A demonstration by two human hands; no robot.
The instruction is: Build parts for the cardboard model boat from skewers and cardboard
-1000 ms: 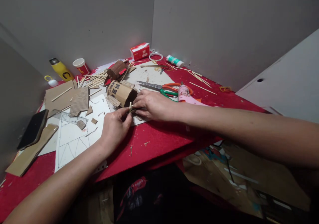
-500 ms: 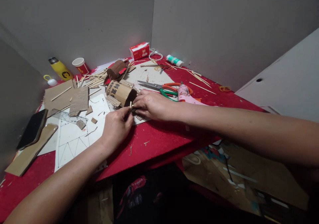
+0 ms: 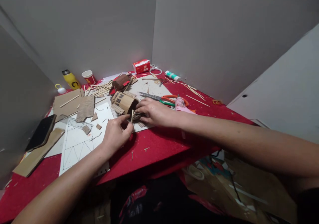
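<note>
A thin wooden stick (image 3: pixel 132 115) stands upright, pinched in the left hand (image 3: pixel 116 133), at the mouth of a cardboard tube (image 3: pixel 124 101) on the table (image 3: pixel 159 144). The right hand (image 3: pixel 152 112), fingers curled, presses cardboard scraps down beside it, seemingly steadying them; scissors (image 3: pixel 161 99) lie just behind.

Thin pale wood stick (image 3: pixel 132 115), short, near upright, frame center-left, pinched at its lower end. Small dark brown cardboard piece (image 3: pixel 138 116) just right of it, flat on white paper, partly covered. Brown cardboard tube (image 3: pixel 124 101) on its side just above, black print, open dark end facing stick.
</note>
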